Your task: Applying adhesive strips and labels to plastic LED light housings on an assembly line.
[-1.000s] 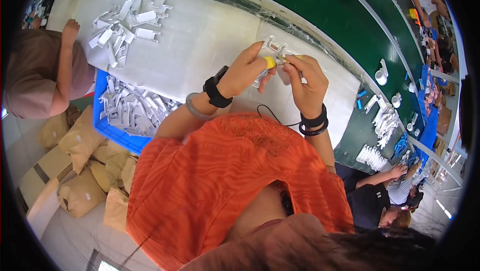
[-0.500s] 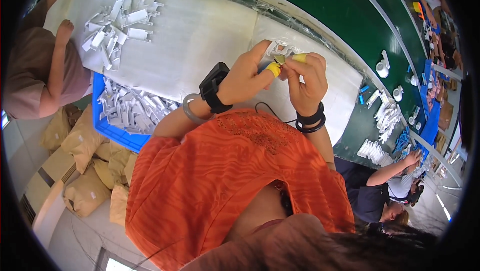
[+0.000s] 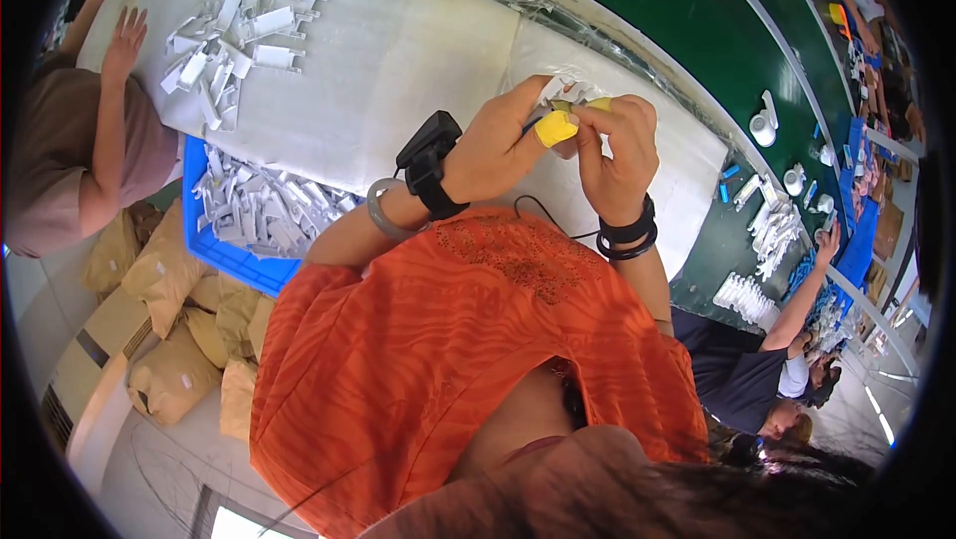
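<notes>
In front of my chest, over the pale table sheet (image 3: 418, 71), my two hands meet. My left hand (image 3: 498, 147) is closed around a white plastic part (image 3: 558, 89), which is mostly hidden by the fingers. A yellow wrap covers its thumb. From the other side my right hand (image 3: 619, 155) pinches at the same spot, yellow wrap showing on a finger too. Between the fingertips there is a small dull yellowish-green piece, too covered to name. Both wrists wear black bands.
White plastic parts (image 3: 269, 26) lie heaped at the far left. A blue crate (image 3: 234, 265) of similar parts stands beside my left elbow, near brown paper bags (image 3: 174, 375). Co-workers sit left and right. More white parts (image 3: 772, 235) lie on the green table at right.
My left thumb has rolled over the joint, covering more of the small piece. My hands stay together. The left co-worker's hand has opened and moved up; the right co-worker's arm reaches farther out.
</notes>
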### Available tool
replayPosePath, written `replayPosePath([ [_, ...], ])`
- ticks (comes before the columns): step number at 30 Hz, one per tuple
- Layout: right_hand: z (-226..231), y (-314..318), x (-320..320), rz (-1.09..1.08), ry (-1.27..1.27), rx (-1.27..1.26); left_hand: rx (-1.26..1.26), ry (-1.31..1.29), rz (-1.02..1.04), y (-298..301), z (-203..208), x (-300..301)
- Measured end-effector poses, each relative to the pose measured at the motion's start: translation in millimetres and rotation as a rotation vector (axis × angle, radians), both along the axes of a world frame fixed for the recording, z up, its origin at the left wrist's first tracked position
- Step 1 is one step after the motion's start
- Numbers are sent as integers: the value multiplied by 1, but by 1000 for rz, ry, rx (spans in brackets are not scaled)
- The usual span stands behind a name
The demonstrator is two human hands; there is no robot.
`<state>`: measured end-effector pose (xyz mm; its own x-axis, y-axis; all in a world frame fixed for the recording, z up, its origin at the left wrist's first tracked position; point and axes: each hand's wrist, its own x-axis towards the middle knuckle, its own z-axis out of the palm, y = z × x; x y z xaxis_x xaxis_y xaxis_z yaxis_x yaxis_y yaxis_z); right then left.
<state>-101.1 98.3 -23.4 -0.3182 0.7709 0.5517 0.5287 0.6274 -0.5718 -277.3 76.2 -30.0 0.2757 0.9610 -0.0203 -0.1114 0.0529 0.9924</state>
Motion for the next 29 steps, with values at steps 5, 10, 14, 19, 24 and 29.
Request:
replayPosePath([
  [5, -1, 0, 1, 16, -37, 9, 29, 3, 24, -2, -4, 1],
  [10, -1, 3, -2, 20, -37, 4, 84, 60, 79, 2, -5, 1],
  [14, -2, 7, -6, 31, -19, -3, 109, 101, 83, 7, -3, -1],
  [19, -10, 16, -15, -49, -10, 43, 102, 151, 102, 22, -4, -4],
  [24, -12, 39, -15, 19, -34, -3, -60, 143, -59, 51, -8, -20],
  [29, -7, 69, -5, 128, -37, -305, -129, -26, -50, 72, -29, -32],
])
